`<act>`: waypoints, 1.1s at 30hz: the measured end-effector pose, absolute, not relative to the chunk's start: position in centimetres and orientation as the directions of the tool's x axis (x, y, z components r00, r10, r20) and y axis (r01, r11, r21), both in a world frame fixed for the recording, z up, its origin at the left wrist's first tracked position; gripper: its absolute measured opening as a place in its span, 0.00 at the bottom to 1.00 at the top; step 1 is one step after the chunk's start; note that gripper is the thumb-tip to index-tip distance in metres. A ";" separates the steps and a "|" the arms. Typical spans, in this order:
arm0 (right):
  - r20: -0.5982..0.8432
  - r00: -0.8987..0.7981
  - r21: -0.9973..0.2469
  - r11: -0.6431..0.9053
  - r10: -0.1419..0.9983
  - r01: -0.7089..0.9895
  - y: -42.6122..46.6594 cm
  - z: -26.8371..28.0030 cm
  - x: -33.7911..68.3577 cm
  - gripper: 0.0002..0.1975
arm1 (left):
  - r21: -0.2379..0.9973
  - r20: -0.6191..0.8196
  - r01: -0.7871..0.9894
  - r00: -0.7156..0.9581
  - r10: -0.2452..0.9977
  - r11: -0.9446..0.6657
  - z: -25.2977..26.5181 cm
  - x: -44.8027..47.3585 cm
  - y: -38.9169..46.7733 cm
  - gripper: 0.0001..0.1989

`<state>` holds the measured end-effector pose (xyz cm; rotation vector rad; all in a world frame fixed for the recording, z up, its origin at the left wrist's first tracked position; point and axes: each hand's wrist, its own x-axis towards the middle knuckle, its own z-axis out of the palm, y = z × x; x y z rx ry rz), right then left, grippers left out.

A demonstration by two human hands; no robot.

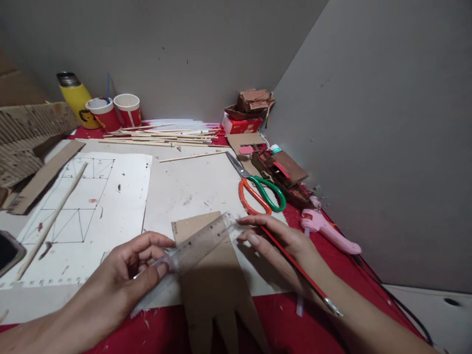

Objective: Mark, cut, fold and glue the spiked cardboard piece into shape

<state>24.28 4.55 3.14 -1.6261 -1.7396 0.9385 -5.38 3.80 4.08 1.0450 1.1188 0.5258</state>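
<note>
My left hand (134, 275) grips a clear plastic ruler (202, 241) between thumb and fingers. The ruler lies slantwise over a piece of brown cardboard (214, 285), whose near end is cut into pointed strips. My right hand (280, 241) is at the ruler's far end, with the fingertips at its edge. A red pencil (295, 265) is tucked in that hand, its metal-capped end pointing back along the wrist; the other end is hidden by the fingers. Just beyond that hand lie scissors (254, 184) with one orange and one green handle.
A pink glue gun (330, 231) with a cord lies at right. Paper with drawn lines (121, 196), a long stick (55, 216) and cardboard strip (44, 179) lie left. Thin wooden sticks (165, 137), cups (127, 110) and a yellow bottle (75, 101) stand behind, near grey walls.
</note>
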 end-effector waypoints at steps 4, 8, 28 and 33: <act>-0.057 -0.192 -0.895 0.035 0.980 0.445 4.4 3.1 24.3 0.16 | 0.844 -0.511 0.136 0.498 0.701 0.519 3.4 -4.9 2.8 0.29; 0.051 -0.373 -0.888 0.213 0.926 0.408 4.2 2.3 24.7 0.16 | 0.784 -0.567 0.191 0.606 0.557 0.590 3.4 -4.5 2.0 0.25; 0.308 -0.433 -0.610 0.525 0.847 0.594 4.5 1.8 24.7 0.15 | 0.525 -0.690 -0.244 0.439 0.576 0.815 3.2 1.7 1.7 0.26; 0.326 -0.434 -0.578 0.540 0.840 0.612 4.7 1.8 24.6 0.15 | 0.438 -0.672 -0.165 0.593 0.443 0.884 3.5 2.4 0.5 0.24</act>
